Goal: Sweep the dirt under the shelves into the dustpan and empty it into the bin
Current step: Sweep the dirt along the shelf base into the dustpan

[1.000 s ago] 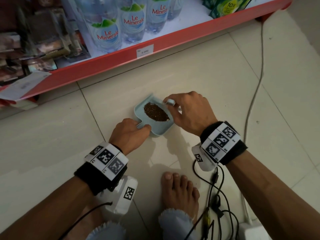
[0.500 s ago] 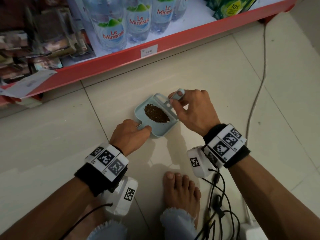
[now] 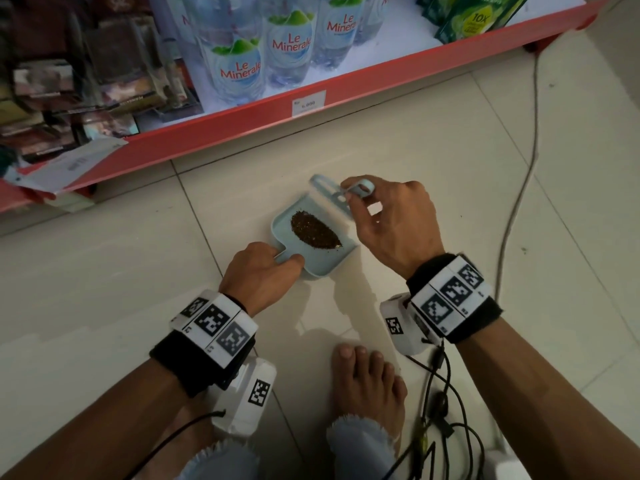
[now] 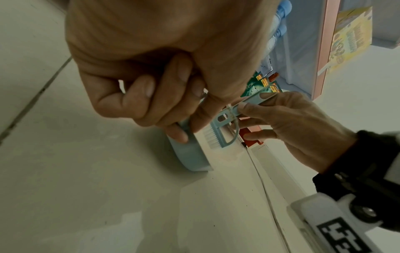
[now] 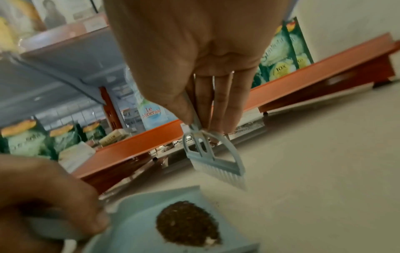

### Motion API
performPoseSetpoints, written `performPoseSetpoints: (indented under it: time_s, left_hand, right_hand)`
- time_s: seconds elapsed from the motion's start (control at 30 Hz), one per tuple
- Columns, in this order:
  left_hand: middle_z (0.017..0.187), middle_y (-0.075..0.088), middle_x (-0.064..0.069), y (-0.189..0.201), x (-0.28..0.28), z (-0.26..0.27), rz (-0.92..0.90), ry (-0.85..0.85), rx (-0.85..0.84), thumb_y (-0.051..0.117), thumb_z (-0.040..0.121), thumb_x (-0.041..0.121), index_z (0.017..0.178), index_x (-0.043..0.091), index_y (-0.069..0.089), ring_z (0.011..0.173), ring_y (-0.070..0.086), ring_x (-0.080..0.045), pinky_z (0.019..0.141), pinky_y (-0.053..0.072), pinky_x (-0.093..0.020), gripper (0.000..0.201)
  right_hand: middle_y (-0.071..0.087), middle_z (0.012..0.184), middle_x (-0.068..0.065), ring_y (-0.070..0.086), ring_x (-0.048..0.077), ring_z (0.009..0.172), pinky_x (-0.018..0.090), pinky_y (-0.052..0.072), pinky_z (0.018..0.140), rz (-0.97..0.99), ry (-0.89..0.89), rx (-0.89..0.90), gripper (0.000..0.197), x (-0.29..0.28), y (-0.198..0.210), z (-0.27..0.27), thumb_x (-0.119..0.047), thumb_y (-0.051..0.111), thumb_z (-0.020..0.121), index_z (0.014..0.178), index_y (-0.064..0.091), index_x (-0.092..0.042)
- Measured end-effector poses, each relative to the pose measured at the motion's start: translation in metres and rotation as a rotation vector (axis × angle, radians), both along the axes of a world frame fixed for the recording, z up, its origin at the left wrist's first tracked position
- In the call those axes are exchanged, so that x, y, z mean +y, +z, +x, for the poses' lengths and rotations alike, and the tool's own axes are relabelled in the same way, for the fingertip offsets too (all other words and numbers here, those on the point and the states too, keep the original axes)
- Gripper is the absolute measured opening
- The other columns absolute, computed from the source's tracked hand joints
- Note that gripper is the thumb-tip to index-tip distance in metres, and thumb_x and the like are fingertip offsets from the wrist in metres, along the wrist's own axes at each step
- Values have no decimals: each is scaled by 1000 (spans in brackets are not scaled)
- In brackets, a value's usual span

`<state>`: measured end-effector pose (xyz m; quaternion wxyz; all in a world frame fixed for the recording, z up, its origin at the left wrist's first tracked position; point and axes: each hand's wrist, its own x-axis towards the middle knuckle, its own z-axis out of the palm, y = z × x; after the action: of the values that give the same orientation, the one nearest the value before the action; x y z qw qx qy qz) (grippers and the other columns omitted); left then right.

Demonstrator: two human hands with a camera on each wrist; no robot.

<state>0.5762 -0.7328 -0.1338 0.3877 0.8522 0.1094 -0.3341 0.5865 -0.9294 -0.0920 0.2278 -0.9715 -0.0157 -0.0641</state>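
Observation:
A small pale-blue dustpan (image 3: 282,223) lies on the tiled floor with a dark brown heap of dirt (image 3: 314,231) in it. My left hand (image 3: 265,273) grips its short handle at the near corner; in the left wrist view the fingers (image 4: 149,87) curl round the dustpan (image 4: 188,154). My right hand (image 3: 394,220) pinches the handle of a little blue brush (image 3: 334,194), held just above the pan's far right edge. The right wrist view shows the brush (image 5: 213,162) hanging bristles down beyond the dirt (image 5: 186,224). No bin is in view.
A red shelf edge (image 3: 346,88) runs across the back, low over the floor, carrying water bottles (image 3: 239,64), green packs (image 3: 474,15) and dark packets (image 3: 86,98). A cable (image 3: 526,161) trails along the floor at right. My bare foot (image 3: 367,386) and wrist-camera wires (image 3: 446,420) lie below.
My right hand has lifted the brush off the pan and drawn it back up to the right. The dustpan, the dirt and my left hand have stayed put.

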Motion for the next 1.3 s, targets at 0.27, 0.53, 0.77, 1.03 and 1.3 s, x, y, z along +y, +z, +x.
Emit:
performPoseSetpoints:
  time_s: [0.27,0.53,0.77,1.03,1.3]
  left_hand:
    - [58,57,1,2,4,-1,-3,0,-12,64,83,39,60,14,58,62,57,-19,58,39,-27,35]
    - [61,58,2,0,7,-4,-6,-8,-5,63,84,41,60,15,58,63,57,-19,56,37,-26,35]
    - [61,58,1,0,9,-7,-25,2,2,63,83,39,56,17,54,67,58,-24,62,40,-27,36]
    - [62,58,1,0,9,-11,-35,-4,-3,61,86,39,58,17,54,66,58,-22,61,40,-27,36]
    - [66,60,-1,2,10,-12,-25,-7,-1,60,86,41,61,17,56,73,62,-25,65,44,-29,35]
  right_hand:
    - [74,81,-5,68,20,73,32,55,65,-89,93,205,24,3,-6,-4,-33,48,95,103,69,-26]
    - [74,81,-4,67,22,63,34,55,58,-96,-102,17,23,-7,-1,0,-32,50,96,108,69,-28]
    - [76,86,-3,71,18,74,36,58,63,27,47,140,22,3,-10,-14,-27,53,96,106,72,-25]
    - [76,87,0,72,16,71,33,60,59,90,-170,-50,21,-14,-1,-11,-24,56,95,108,73,-19]
    - [76,87,-3,71,18,72,39,60,63,136,19,95,22,8,-13,-32,-30,52,95,105,71,-26]
